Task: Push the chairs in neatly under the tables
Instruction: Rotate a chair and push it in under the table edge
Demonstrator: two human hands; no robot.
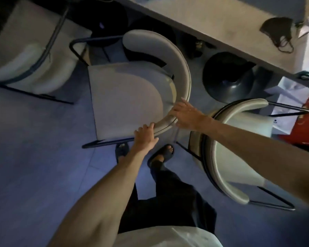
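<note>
A grey padded chair [125,98] with a curved backrest and dark metal legs stands on the floor in the middle, turned sideways to the grey table [221,27] at the upper right. My left hand [145,135] grips the near end of its curved backrest. My right hand [185,115] lies over the same backrest a little further along. A second grey chair [239,148] stands to the right, close to my right arm. A third chair [25,56] sits at the upper left.
The table's black pedestal base [228,81] stands between the middle chair and the table edge. A dark cloth [278,31] lies on the table. Red and white bags [305,125] sit on the floor at the right. My sandalled feet [162,154] are just behind the chair.
</note>
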